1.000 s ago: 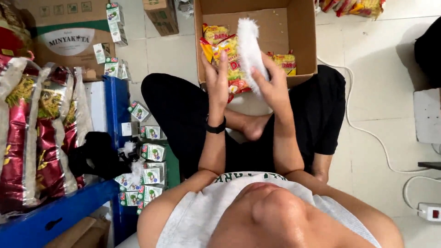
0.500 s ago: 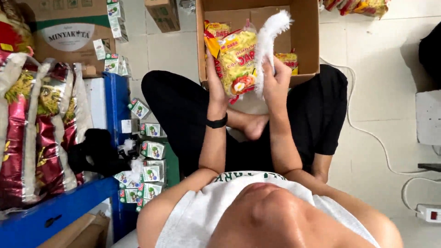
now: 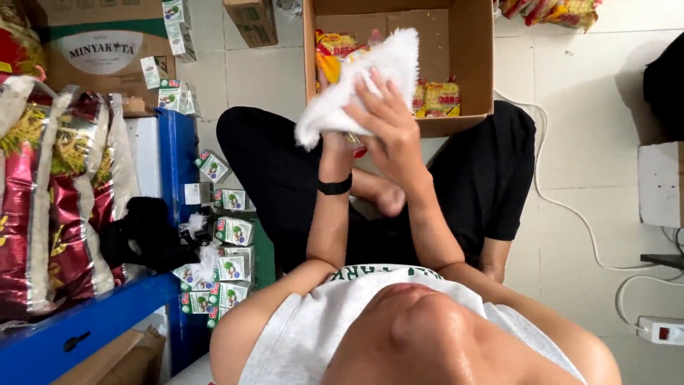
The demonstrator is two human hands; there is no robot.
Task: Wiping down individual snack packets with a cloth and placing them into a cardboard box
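Observation:
My right hand (image 3: 388, 121) presses a fluffy white cloth (image 3: 370, 78) flat, its fingers spread over it, above my lap. The cloth covers most of my left hand (image 3: 332, 145), which has a black band on the wrist. That hand grips a yellow and red snack packet under the cloth, and only a red corner (image 3: 356, 147) of the packet shows. Just beyond my hands stands an open cardboard box (image 3: 472, 64) with more yellow snack packets (image 3: 442, 98) in it.
At the left is a blue shelf (image 3: 167, 164) holding large red and gold bags (image 3: 50, 199). Several small green and white cartons (image 3: 231, 246) lie on the floor beside it. Cardboard boxes (image 3: 92, 43) stand at the top left. A white cable (image 3: 570, 207) and power strip (image 3: 659, 330) lie on the right.
The packet stood uncovered in my left hand with the cloth upright beside it. My right hand has since swung the cloth down and left across the packet, hiding it.

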